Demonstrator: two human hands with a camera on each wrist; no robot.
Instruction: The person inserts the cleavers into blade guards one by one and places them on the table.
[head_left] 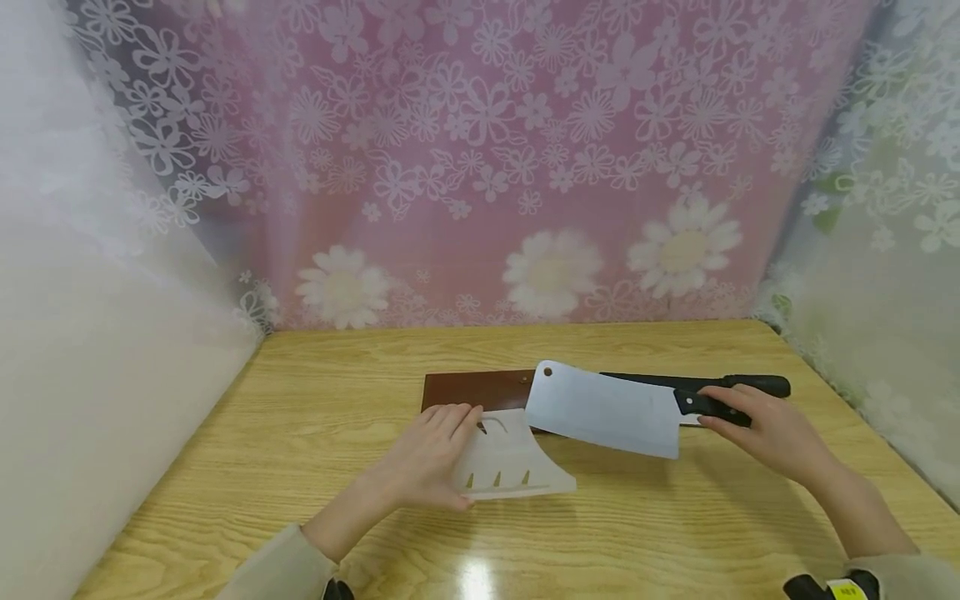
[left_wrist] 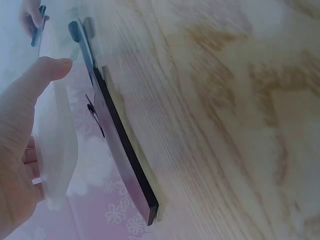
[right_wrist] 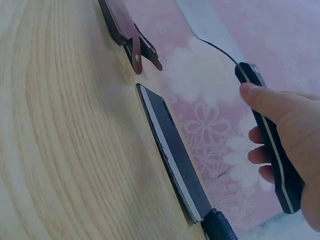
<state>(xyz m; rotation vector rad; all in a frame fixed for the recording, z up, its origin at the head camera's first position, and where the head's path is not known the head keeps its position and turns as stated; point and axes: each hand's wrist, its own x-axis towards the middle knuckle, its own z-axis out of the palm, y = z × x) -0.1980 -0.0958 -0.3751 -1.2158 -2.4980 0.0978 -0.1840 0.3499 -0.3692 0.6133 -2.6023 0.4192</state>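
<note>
My left hand [head_left: 423,462] grips a white translucent blade guard [head_left: 510,458] with small slots along its near edge. Thumb and fingers lie on opposite sides of the guard in the left wrist view. In my right hand [head_left: 783,433] is the black handle [right_wrist: 272,145] of a cleaver [head_left: 603,410], held above the table. Its broad blade, with a hole at the far corner, points left. The blade's end comes close to the guard's right side; whether they touch I cannot tell.
Behind the hands lie a brown sheath [head_left: 472,390] with a snap strap [right_wrist: 136,56] and a second knife with a dark blade [right_wrist: 175,155] and black handle [head_left: 761,384]. The wooden table [head_left: 337,367] meets floral curtains [head_left: 450,208] at the back and sides.
</note>
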